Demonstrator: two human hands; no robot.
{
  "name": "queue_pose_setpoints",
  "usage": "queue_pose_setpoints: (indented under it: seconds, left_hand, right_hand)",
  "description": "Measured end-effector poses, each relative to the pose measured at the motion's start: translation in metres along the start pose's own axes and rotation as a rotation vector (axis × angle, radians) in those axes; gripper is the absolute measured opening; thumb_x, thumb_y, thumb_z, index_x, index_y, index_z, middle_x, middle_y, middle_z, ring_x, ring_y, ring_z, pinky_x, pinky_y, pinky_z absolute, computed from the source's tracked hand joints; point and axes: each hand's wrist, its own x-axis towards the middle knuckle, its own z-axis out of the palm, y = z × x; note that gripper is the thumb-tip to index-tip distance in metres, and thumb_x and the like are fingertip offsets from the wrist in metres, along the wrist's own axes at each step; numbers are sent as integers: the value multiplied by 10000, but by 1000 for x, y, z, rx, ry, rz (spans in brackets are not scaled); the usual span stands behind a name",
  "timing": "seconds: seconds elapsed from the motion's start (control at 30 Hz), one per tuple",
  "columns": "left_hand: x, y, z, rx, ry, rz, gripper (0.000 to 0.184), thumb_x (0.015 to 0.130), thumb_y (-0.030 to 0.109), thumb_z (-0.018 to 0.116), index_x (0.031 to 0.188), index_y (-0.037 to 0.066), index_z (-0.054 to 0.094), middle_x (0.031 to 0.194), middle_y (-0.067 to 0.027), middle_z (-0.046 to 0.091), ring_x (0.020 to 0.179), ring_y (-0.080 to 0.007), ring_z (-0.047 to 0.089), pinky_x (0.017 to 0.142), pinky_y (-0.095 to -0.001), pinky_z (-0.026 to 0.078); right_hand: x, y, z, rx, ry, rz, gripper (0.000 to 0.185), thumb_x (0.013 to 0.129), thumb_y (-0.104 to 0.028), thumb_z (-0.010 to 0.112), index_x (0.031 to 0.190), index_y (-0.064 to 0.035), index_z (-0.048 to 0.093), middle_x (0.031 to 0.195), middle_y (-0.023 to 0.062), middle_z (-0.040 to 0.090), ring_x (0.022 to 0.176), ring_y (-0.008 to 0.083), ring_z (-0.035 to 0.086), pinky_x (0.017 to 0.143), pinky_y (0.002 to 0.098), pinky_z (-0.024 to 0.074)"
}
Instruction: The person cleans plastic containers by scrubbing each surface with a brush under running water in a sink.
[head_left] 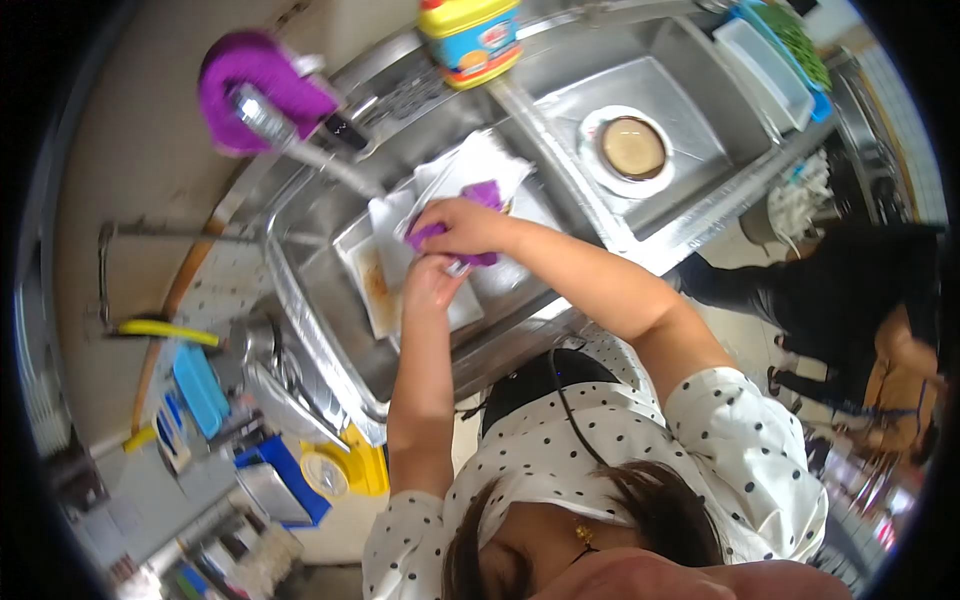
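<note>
Over the left basin of a steel sink (325, 345), my right hand (455, 228) presses a purple cloth (483, 196) with its fingers bent around it. Just below it, my left hand (435, 282) is at the cloth's lower edge, closed on something small that I cannot make out. Beneath both hands lie white rectangular dishes (465, 312), stacked unevenly, and one dish at the left (377, 285) has brown residue. The faucet (335, 170) points toward the dishes from the upper left.
A yellow detergent jug (475, 45) stands on the sink's back edge. The right basin holds a plate (590, 150) with a brown-rimmed bowl (633, 148). A purple cloth (235, 85) hangs by the faucet. Trays and utensils lie at left; another person (830, 300) is at right.
</note>
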Motion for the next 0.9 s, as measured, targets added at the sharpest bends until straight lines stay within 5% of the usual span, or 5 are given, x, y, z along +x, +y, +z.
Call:
queue_pose_setpoints:
  seconds: [0.23, 0.5, 0.57, 0.7, 0.9]
  left_hand:
    - [-6, -6, 80, 98, 184, 143, 630, 639, -93, 427, 1247, 71, 430, 1256, -90, 477, 1181, -263, 458, 959, -606, 379]
    - [-22, -12, 61, -98, -35, 180, 763, 587, -145, 394, 1307, 109, 399, 1315, -128, 418, 1187, -368, 434, 920, -581, 415]
    - [-18, -17, 59, -104, -131, 229, 741, 585, -157, 384, 1281, 93, 418, 1307, -129, 420, 1196, -375, 423, 922, -620, 402]
    - [-14, -11, 49, -80, -21, 217, 784, 582, -154, 437, 1331, 72, 383, 1281, -125, 462, 1156, -298, 485, 918, -438, 459]
    - [-51, -6, 50, -17, -66, 336, 914, 488, -122, 359, 1375, 93, 326, 1307, -174, 442, 1239, -397, 410, 965, -590, 398]
  right_hand:
    - [-6, 3, 2, -31, 145, -286, 247, 703, -165, 669, 932, -71, 665, 941, 139, 596, 899, 292, 573, 812, 372, 455]
    - [-1, 5, -16, -485, 564, 305, 102, 759, -143, 598, 843, -88, 615, 929, 150, 539, 879, 327, 579, 736, 419, 478]
    - [1, 10, 6, -463, 531, 188, 103, 757, -133, 590, 842, -81, 612, 925, 150, 540, 881, 330, 577, 737, 417, 478]
    - [-7, -15, 32, -214, 319, -255, 128, 745, -129, 620, 863, -80, 608, 915, 126, 541, 882, 314, 572, 739, 408, 473]
    - [-27, 33, -22, -555, 467, 200, 111, 742, -155, 582, 807, -106, 657, 939, 133, 593, 902, 306, 589, 764, 418, 476]
